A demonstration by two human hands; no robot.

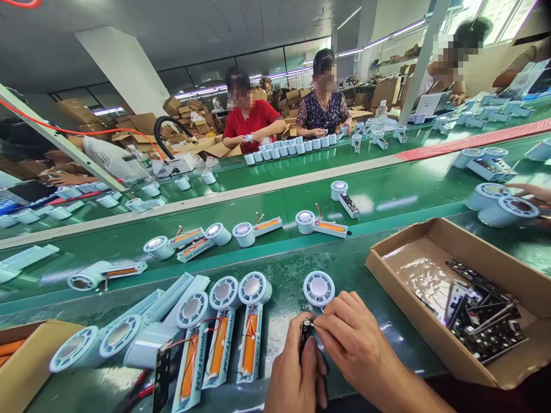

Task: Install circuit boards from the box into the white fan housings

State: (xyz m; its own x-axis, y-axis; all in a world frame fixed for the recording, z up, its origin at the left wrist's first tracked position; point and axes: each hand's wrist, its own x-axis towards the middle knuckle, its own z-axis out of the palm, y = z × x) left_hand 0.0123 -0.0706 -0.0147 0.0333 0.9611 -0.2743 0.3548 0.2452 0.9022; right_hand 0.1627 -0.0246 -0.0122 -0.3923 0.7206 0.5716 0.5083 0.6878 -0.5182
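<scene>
A narrow black circuit board (305, 331) sits upright in the left hand (297, 367), the right hand (357, 338) at its upper end; a light-blue round fan (319, 288), silver-centred, lies face up just beyond

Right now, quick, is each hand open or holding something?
Left hand: closed, holding a narrow black circuit board.
Right hand: pinched closed at the board's far end; whether it grips anything, can't tell.

Brightly lit w/ overhead tubes, glare on green belt (206, 209).
</scene>
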